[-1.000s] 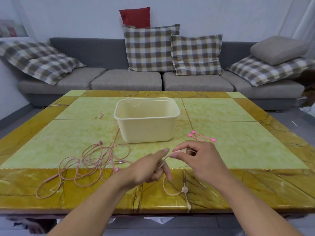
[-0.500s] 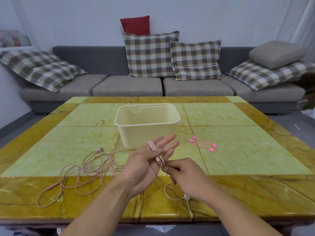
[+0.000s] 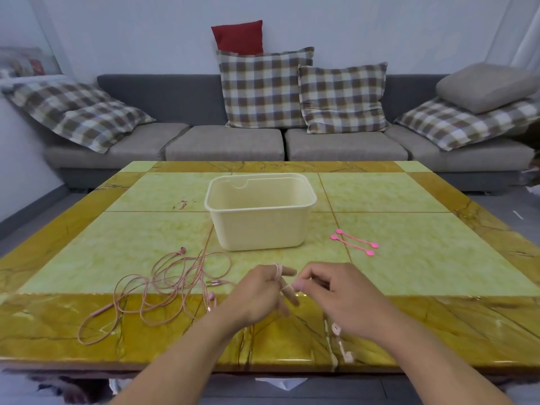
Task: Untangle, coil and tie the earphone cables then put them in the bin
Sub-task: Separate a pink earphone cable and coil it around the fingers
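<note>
My left hand hovers over the table's near edge with a pale pink earphone cable looped around its outstretched fingers. My right hand sits just to its right, pinching the same cable near the left fingertips. The cable's earbuds dangle below my right hand at the table edge. A tangled heap of pink earphone cables lies to the left. The cream plastic bin stands beyond my hands, with nothing visible inside it. Two pink cable ties lie to its right.
The green and amber stone table fills the view. A grey sofa with checked cushions stands behind it. A scrap of white paper lies on the floor below the near edge.
My left hand has turned palm-down and lowered. The right hand moved up from below to the left fingertips, laying another turn of cable. The dangling earbuds have swung to the right.
</note>
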`<state>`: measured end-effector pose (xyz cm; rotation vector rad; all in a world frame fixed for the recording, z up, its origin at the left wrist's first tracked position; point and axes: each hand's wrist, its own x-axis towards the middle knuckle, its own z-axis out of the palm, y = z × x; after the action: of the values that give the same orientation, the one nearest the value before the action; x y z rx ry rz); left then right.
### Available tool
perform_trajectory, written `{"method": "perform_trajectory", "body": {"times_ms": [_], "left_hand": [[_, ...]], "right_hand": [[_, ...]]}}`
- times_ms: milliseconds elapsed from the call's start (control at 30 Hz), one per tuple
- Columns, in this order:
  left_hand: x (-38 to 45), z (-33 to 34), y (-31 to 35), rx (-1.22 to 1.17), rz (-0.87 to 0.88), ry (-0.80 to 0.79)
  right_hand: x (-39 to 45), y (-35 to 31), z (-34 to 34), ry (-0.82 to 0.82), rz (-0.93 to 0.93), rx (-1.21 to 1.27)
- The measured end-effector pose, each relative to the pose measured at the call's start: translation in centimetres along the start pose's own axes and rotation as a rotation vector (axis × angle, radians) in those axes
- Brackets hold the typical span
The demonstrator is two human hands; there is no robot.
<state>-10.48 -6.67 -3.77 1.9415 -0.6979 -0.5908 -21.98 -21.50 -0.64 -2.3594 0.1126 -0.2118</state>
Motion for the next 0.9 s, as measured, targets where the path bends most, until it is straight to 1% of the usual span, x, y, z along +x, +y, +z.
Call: {"method": "perform_trajectory", "body": {"times_ms": [67, 100, 200, 267, 300, 333, 367, 467, 533, 667, 733, 800, 900], "left_hand": [[-0.5, -0.2, 0.9, -0.024, -0.044, -0.099], [-0.7, -0.4, 1.2, -0.098, -0.054, -0.156], [-0.9, -0.6, 2.1, -0.419, -0.052, -0.381], [-1.2, -0.4, 2.7, -0.630, -0.011, -0.460], [-1.3, -0.4, 2.9, -0.730, 0.010, -0.460], [-1.4, -0.3, 3.1, -0.816, 0.035, -0.437], [-1.5, -0.2, 3.2, -0.886, 0.057, -0.377], [-1.3, 0.4, 3.8, -1.043, 0.079, -0.152], [-1.1, 0.5, 3.9, -1.110, 0.099, -0.046], [-0.2, -0.2, 3.0, -1.164, 0.162, 0.163], [0.3, -0.4, 2.2, -1.087, 0.165, 0.260], [0.8, -0.4, 1.2, -0.902, 0.179, 0.321], [0.7, 0.1, 0.3, -0.573, 0.209, 0.290]], "right_hand": [[0.1, 0.1, -0.9, 0.058, 0.013, 0.048], [0.2, 0.3, -1.1, 0.096, 0.017, 0.081], [0.5, 0.9, -1.0, 0.232, 0.008, 0.198], [0.8, 1.1, -0.7, 0.277, 0.025, 0.281], [1.0, 1.1, -0.5, 0.287, 0.045, 0.314], [1.2, 1.1, -0.3, 0.281, 0.072, 0.338], [1.2, 1.1, 0.0, 0.248, 0.105, 0.350], [1.1, 1.0, 1.3, 0.006, 0.167, 0.351], [0.9, 0.7, 1.9, -0.110, 0.171, 0.313], [0.9, 0.7, 2.1, -0.180, 0.144, 0.217], [0.8, 0.8, 2.1, -0.209, 0.135, 0.209], [0.5, 1.0, 2.1, -0.218, 0.130, 0.213], [0.3, 0.9, 1.8, -0.169, 0.105, 0.177]]}}
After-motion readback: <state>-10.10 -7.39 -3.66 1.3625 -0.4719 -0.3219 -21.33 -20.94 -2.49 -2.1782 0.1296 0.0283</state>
